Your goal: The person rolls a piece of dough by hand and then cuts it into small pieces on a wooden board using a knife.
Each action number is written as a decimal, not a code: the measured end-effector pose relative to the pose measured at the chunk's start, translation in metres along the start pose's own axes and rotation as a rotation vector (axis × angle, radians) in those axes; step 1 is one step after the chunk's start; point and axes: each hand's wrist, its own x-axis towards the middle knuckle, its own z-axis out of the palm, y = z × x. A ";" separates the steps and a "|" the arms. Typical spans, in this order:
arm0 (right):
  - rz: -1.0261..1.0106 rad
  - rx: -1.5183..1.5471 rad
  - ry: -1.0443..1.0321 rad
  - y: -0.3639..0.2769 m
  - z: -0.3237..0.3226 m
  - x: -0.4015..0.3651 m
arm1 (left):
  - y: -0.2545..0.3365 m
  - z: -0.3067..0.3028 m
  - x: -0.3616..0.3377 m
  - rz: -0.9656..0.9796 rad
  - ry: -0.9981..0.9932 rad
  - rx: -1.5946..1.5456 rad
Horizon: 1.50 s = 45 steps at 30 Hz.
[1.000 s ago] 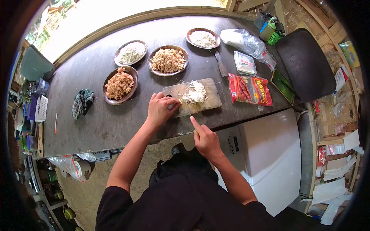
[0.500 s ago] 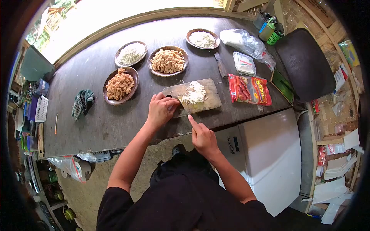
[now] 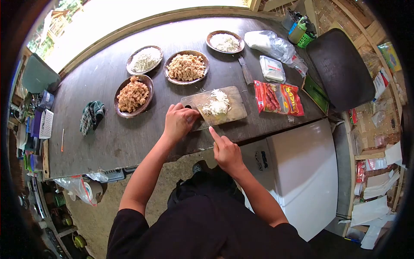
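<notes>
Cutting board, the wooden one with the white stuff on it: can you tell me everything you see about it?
The cutting board is a flat, light brown slab that looks wooden, with rounded corners. It lies slightly askew near the front edge of the dark table. A pile of white shreds sits on its middle. The left hand rests curled over its left end, and the right hand points a forefinger at its near edge.

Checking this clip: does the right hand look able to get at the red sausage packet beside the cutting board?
Probably yes. The red sausage packet lies just right of the cutting board, with nothing between it and the right hand, which sits at the board's near edge.
</notes>
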 end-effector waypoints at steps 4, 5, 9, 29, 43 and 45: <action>0.000 0.010 0.029 0.002 0.003 -0.001 | -0.003 0.002 -0.001 -0.026 -0.003 0.009; 0.004 0.024 0.035 0.002 0.003 -0.003 | -0.003 0.002 -0.001 -0.007 0.010 -0.001; 0.012 0.032 0.022 0.000 -0.004 -0.008 | -0.005 0.003 -0.001 0.008 0.033 -0.027; -0.003 0.057 0.001 -0.001 -0.004 -0.009 | -0.004 0.000 -0.001 -0.025 0.005 -0.037; 0.012 0.026 0.009 -0.001 0.000 0.002 | -0.008 0.003 0.001 -0.016 0.000 -0.042; 0.018 0.030 0.015 0.000 -0.003 -0.001 | -0.008 0.005 0.000 -0.006 -0.001 -0.114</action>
